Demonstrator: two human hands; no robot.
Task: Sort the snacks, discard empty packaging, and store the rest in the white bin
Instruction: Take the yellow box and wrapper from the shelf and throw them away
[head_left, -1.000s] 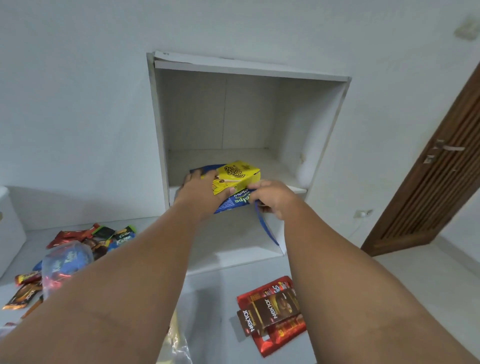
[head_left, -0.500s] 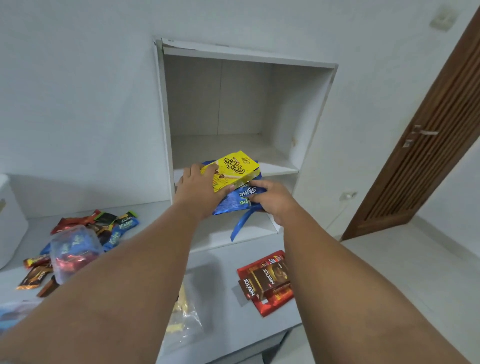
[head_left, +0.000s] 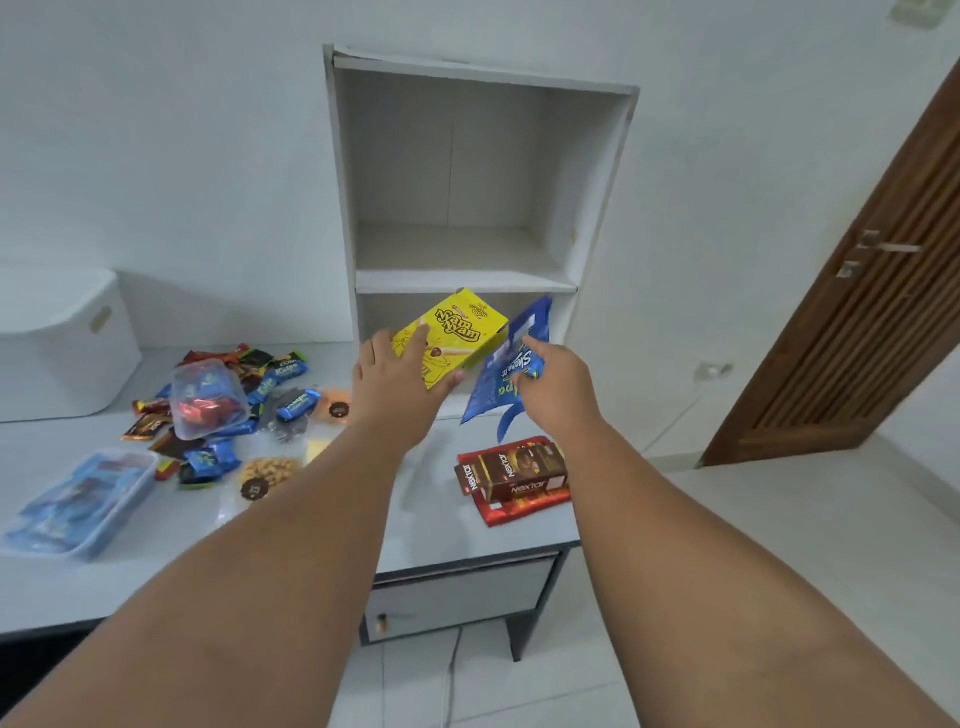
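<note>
Left hand (head_left: 395, 389) grips yellow box (head_left: 457, 332), right hand (head_left: 558, 387) blue bag (head_left: 501, 389); now apart.

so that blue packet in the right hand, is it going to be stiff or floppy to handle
Probably floppy: the blue packet bends and sags below the right hand, which pinches it near one edge, unlike the yellow box in the left hand, which holds its shape. Likely light, perhaps nearly empty, as it looks flat. Its torn strip dangling underneath might snag.
</note>
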